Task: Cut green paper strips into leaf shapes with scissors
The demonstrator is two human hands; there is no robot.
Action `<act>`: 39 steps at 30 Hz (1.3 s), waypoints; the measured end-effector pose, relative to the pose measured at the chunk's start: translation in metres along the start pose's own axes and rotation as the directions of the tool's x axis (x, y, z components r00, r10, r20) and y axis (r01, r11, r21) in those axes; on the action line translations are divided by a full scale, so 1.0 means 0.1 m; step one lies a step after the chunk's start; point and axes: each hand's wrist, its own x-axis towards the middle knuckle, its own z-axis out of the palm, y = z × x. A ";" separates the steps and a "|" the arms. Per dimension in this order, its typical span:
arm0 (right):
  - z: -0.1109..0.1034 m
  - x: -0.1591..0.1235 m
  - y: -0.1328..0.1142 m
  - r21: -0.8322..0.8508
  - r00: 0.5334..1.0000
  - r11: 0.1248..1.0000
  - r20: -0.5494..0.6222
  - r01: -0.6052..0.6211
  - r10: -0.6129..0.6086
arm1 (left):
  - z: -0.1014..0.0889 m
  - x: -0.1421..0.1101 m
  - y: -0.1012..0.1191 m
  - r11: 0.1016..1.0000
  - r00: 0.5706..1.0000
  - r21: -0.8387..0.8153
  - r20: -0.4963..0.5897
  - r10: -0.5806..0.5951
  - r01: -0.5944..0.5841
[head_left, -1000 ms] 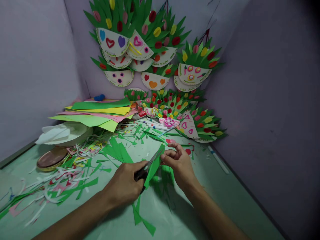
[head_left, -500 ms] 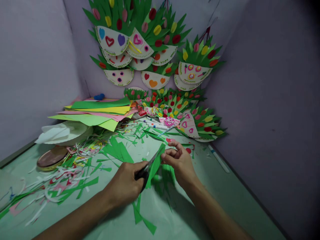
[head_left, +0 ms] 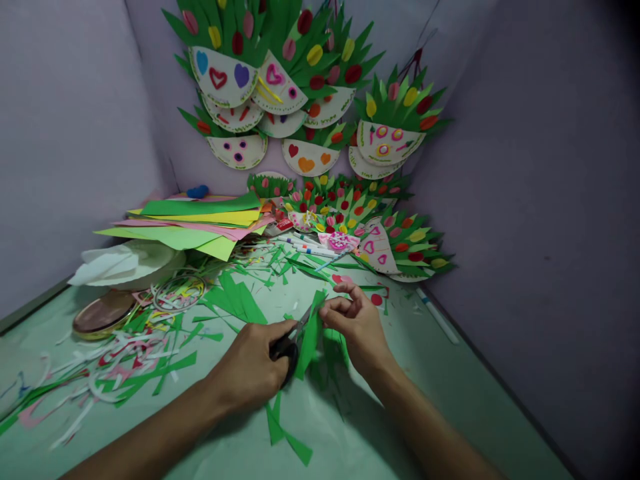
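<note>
My left hand (head_left: pixel 257 363) is closed around the black handles of a pair of scissors (head_left: pixel 289 350), the blades pointing up and to the right. Along those blades stands a piece of green paper (head_left: pixel 311 337), long and narrow with a tapered top. My right hand (head_left: pixel 353 323) pinches that paper at its right edge between thumb and fingers. Below the hands, a cut green strip (head_left: pixel 287 437) lies on the table. Other green paper pieces (head_left: pixel 237 300) rest just beyond my left hand, and more green paper lies in shadow under my right hand.
Coloured paper sheets (head_left: pixel 200 217) are stacked at the back left, beside white paper plates (head_left: pixel 145 263). Scraps (head_left: pixel 130 360) and a round lid (head_left: pixel 105 313) lie at left. Markers (head_left: pixel 310 247) and plate flower crafts (head_left: pixel 380 247) sit at the back; a marker (head_left: pixel 440 317) lies right.
The green paper has shifted slightly left and tilts a little differently against the blades. My right fingertips moved slightly left with it; both hands keep their hold.
</note>
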 end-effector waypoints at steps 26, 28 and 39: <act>0.02 0.00 -0.01 0.035 0.998 0.999 -0.060 0.007 -0.005 | 0.02 0.00 0.02 0.991 1.000 -0.135 0.003 -0.013 0.013; 0.02 -0.01 -0.01 0.043 0.996 0.999 -0.082 0.020 -0.016 | 0.02 0.00 0.03 0.989 1.000 -0.150 0.007 -0.013 0.014; 0.01 -0.01 -0.01 0.006 0.999 1.000 -0.038 0.011 -0.011 | 0.01 0.00 0.03 0.990 0.999 -0.134 0.003 -0.038 0.038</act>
